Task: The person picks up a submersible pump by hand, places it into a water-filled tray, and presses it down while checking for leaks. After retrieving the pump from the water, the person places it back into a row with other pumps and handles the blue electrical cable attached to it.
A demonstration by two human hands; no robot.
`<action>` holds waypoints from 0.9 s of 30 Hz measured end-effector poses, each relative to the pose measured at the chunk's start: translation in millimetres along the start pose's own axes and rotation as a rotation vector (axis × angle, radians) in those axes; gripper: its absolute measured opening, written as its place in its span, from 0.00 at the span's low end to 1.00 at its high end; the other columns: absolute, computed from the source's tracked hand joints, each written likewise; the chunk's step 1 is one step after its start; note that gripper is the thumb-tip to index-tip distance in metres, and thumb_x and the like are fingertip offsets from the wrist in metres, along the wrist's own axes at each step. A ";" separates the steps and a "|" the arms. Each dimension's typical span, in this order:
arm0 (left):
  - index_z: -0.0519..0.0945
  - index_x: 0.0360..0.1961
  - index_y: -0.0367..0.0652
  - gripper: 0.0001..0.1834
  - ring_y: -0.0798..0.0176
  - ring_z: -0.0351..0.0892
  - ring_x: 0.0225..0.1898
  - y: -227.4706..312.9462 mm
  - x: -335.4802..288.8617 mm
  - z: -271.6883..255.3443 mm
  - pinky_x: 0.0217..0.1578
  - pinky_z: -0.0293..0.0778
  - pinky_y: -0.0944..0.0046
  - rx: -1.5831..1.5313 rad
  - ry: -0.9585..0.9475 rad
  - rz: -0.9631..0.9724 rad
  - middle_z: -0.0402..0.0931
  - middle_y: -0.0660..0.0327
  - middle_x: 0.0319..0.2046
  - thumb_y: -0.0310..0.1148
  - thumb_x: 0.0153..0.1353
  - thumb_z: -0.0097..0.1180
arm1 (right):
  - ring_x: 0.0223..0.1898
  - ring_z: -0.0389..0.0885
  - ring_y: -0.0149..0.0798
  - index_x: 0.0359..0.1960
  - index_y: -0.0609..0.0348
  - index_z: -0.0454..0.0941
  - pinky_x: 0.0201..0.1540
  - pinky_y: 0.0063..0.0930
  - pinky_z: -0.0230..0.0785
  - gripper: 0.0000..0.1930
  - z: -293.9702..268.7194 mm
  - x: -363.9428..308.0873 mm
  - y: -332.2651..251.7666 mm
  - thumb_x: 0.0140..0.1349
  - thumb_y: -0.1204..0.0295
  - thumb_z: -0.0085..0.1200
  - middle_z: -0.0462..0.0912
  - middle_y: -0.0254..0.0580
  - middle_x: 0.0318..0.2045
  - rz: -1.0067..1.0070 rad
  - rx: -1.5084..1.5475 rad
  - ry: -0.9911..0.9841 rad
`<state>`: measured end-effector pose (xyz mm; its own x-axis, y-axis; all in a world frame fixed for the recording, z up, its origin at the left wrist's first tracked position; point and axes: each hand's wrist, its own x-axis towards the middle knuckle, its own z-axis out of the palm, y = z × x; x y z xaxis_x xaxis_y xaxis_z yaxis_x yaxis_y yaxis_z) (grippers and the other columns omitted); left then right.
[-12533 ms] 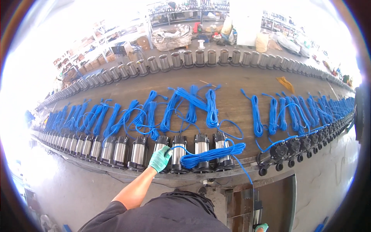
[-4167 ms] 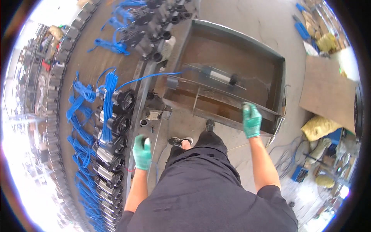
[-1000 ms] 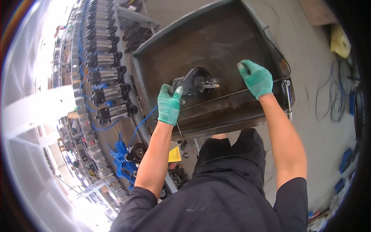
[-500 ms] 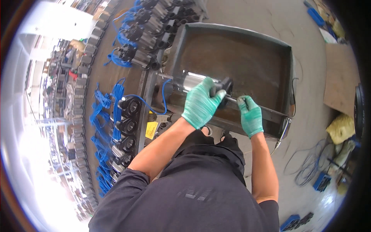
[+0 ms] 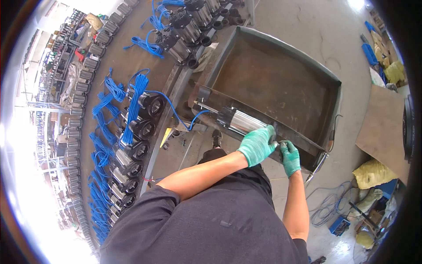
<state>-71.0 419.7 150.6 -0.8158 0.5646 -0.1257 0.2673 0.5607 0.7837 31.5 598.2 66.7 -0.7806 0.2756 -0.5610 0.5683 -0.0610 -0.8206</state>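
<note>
Pump (image 5: 241, 122): silver cylinder w/ black end cap, lying on its side along the near rim of the metal tank (image 5: 281, 79), half over the edge.
Cable (image 5: 178, 115): blue, runs from the pump's black end back toward the surface (image 5: 132, 66) at the person's left.
Left hand (image 5: 257, 145): green glove, wrapped over the pump's right end, fingers curled round it, holding it.
Right hand (image 5: 290, 157): green glove, just beside the left, fingers curled at the tank rim by the pump's end; can't tell if it grips the pump or the rim.
Tank: big, rectangular, rusty-brown inside, dark walls, standing on the concrete floor (image 5: 303, 26) in front of the person.
Surface: long brown bench, curving off to the left; rows of more pumps (image 5: 132, 145) w/ black ends facing the person, coiled blue cables (image 5: 132, 105) laid on them.
Floor, right side: brown board (image 5: 382, 127), yellow sacks (image 5: 373, 174), loose wires (image 5: 327, 207), small blue box (image 5: 339, 225).
</note>
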 end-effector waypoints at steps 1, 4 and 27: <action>0.78 0.38 0.41 0.13 0.48 0.82 0.32 -3.6 -1.1 3.2 0.37 0.77 0.53 -0.071 0.003 0.036 0.78 0.52 0.28 0.36 0.58 0.67 | 0.21 0.65 0.21 0.43 0.54 0.82 0.22 0.20 0.58 0.10 -2.2 1.7 3.6 0.74 0.63 0.53 0.71 0.23 0.21 0.016 -0.004 -0.006; 0.79 0.41 0.37 0.17 0.45 0.83 0.35 -14.0 -0.3 -15.1 0.41 0.77 0.52 -0.095 -0.168 0.025 0.81 0.49 0.32 0.39 0.60 0.64 | 0.20 0.64 0.21 0.44 0.55 0.82 0.21 0.20 0.58 0.10 -3.0 -0.9 7.0 0.74 0.63 0.54 0.71 0.24 0.21 0.027 -0.027 -0.017; 0.81 0.30 0.42 0.21 0.67 0.71 0.15 -241.8 35.9 -159.7 0.15 0.66 0.61 -0.364 -0.253 -0.777 0.75 0.62 0.20 0.47 0.73 0.51 | 0.23 0.75 0.29 0.40 0.52 0.80 0.25 0.27 0.69 0.08 -16.4 -6.5 -12.1 0.69 0.63 0.60 0.77 0.28 0.25 0.344 0.283 -0.098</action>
<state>-246.8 207.6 53.8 -0.5498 0.2463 -0.7981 -0.5279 0.6380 0.5606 34.0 612.8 82.0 -0.5880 0.1020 -0.8024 0.7156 -0.3968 -0.5748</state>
